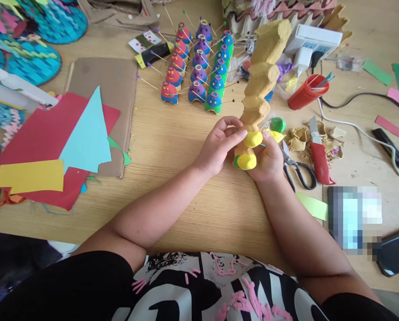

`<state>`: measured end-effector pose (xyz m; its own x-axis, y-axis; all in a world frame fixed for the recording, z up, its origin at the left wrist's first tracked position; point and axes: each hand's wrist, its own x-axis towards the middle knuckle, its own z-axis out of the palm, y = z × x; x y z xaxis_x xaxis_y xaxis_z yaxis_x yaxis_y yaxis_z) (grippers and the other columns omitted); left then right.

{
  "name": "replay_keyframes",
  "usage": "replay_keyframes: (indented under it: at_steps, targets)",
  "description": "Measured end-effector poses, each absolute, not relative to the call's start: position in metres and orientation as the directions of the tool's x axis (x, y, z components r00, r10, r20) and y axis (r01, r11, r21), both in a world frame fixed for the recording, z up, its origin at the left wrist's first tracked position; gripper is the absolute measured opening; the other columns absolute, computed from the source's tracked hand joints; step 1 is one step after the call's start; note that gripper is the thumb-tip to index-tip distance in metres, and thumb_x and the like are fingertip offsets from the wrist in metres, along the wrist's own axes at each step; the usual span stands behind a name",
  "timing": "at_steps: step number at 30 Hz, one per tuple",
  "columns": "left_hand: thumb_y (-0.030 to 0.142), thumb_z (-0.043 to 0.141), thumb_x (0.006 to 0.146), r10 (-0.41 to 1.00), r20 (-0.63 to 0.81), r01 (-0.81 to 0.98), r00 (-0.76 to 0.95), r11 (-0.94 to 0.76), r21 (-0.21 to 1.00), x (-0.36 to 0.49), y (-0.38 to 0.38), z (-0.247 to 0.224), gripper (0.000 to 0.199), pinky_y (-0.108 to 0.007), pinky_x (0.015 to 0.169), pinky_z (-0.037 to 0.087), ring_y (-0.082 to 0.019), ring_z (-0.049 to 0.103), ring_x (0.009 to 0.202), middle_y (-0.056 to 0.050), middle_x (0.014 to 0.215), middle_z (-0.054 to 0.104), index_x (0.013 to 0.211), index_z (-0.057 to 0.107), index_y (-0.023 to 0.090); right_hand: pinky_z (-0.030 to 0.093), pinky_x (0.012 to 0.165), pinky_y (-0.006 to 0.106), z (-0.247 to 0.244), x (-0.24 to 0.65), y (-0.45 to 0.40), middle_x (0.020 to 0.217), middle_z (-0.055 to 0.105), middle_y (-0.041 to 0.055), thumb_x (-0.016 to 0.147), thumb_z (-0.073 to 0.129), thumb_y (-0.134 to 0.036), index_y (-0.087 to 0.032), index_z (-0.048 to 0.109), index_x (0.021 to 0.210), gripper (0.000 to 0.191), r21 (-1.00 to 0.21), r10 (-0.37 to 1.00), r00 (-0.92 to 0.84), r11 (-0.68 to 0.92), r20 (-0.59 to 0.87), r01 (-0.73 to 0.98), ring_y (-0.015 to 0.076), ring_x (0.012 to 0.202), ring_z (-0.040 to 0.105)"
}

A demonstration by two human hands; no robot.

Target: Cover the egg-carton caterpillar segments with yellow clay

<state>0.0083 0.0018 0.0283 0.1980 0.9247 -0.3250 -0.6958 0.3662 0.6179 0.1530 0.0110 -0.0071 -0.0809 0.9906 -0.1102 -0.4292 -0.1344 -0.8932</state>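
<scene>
Between my two hands stands a strip of tan egg carton (260, 84), tilted upward with its bumps in a row. Yellow clay (247, 161) covers part of its two lowest bumps, with a bit of green at the lower left. My left hand (221, 145) grips the strip from the left, its thumb against the upper yellow patch. Around the lower right side, my right hand (269, 156) holds the same strip, thumb up along its edge. The right fingers are partly hidden behind it.
Painted egg-carton caterpillars (197, 67) with pin feelers stand in rows ahead. To the right lie scissors (298, 167), a red utility knife (320, 156), a red cup (308, 91) and a power strip (315, 42). Coloured paper (85, 133) rests on brown cardboard (102, 71) at left.
</scene>
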Motion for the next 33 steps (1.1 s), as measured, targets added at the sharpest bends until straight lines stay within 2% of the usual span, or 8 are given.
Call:
replay_keyframes:
  at_steps: [7, 12, 18, 21, 25, 29, 33]
  targets:
    - [0.028, 0.093, 0.102, 0.910, -0.359, -0.702, 0.205, 0.393, 0.594, 0.009, 0.002, 0.030, 0.043, -0.029, 0.104, 0.068, -0.017, 0.091, 0.104, 0.007, 0.108, 0.089, 0.135, 0.066, 0.034, 0.076, 0.101, 0.060, -0.010, 0.153, 0.013, 0.097, 0.086, 0.0054, 0.096, 0.080, -0.083, -0.034, 0.079, 0.106, 0.050, -0.918, 0.995, -0.066, -0.093, -0.073, -0.385, 0.0364, 0.122, 0.087]
    - [0.025, 0.090, 0.103, 0.910, -0.364, -0.693, 0.197, 0.392, 0.605, 0.009, 0.003, 0.026, 0.034, -0.030, 0.103, 0.069, -0.019, 0.090, 0.110, 0.007, 0.107, 0.088, 0.129, 0.069, 0.033, 0.077, 0.104, 0.056, -0.006, 0.153, 0.012, 0.094, 0.084, 0.0043, 0.091, 0.087, -0.078, -0.032, 0.079, 0.106, 0.048, -0.897, 0.988, -0.128, -0.135, -0.088, -0.422, 0.0348, 0.123, 0.087]
    - [0.027, 0.089, 0.104, 0.924, -0.323, -0.677, 0.204, 0.372, 0.636, 0.009, 0.004, 0.023, 0.027, -0.033, 0.102, 0.070, -0.023, 0.090, 0.119, 0.005, 0.109, 0.089, 0.124, 0.071, 0.033, 0.078, 0.097, 0.051, -0.003, 0.152, 0.009, 0.087, 0.082, 0.0010, 0.086, 0.093, -0.072, -0.033, 0.078, 0.095, 0.043, -0.855, 0.976, -0.134, -0.214, -0.170, -0.473, 0.0321, 0.108, 0.089]
    - [0.030, 0.090, 0.105, 0.915, -0.345, -0.695, 0.208, 0.387, 0.607, 0.009, 0.004, 0.024, 0.028, -0.035, 0.105, 0.070, -0.024, 0.090, 0.123, 0.004, 0.111, 0.089, 0.125, 0.071, 0.033, 0.078, 0.101, 0.052, -0.004, 0.152, 0.010, 0.088, 0.083, 0.0015, 0.084, 0.096, -0.070, -0.032, 0.080, 0.101, 0.045, -0.839, 0.975, -0.149, -0.217, -0.164, -0.499, 0.0331, 0.114, 0.089]
    - [0.034, 0.091, 0.105, 0.912, -0.345, -0.719, 0.223, 0.393, 0.573, 0.008, 0.004, 0.022, 0.031, -0.030, 0.096, 0.069, -0.020, 0.090, 0.111, 0.005, 0.106, 0.087, 0.126, 0.069, 0.033, 0.078, 0.101, 0.054, -0.006, 0.153, 0.011, 0.089, 0.085, 0.0023, 0.082, 0.098, -0.070, -0.031, 0.080, 0.102, 0.048, -0.816, 0.966, -0.162, -0.257, -0.202, -0.518, 0.0346, 0.118, 0.089]
    - [0.030, 0.095, 0.101, 0.934, -0.283, -0.697, 0.216, 0.351, 0.625, 0.008, 0.006, 0.019, 0.034, -0.024, 0.083, 0.064, -0.014, 0.086, 0.091, 0.008, 0.095, 0.082, 0.116, 0.065, 0.031, 0.078, 0.102, 0.052, -0.005, 0.154, 0.008, 0.094, 0.088, 0.0025, 0.087, 0.096, -0.068, -0.032, 0.078, 0.100, 0.042, -0.826, 0.969, -0.153, -0.247, -0.196, -0.506, 0.0346, 0.126, 0.089]
    - [0.036, 0.098, 0.101, 0.937, -0.285, -0.680, 0.202, 0.344, 0.648, 0.009, 0.008, 0.017, 0.040, -0.026, 0.085, 0.064, -0.016, 0.086, 0.092, 0.008, 0.094, 0.081, 0.119, 0.063, 0.030, 0.078, 0.110, 0.050, -0.003, 0.154, 0.006, 0.102, 0.090, 0.0025, 0.092, 0.096, -0.066, -0.033, 0.079, 0.104, 0.039, -0.799, 0.962, -0.172, -0.271, -0.211, -0.537, 0.0335, 0.138, 0.086]
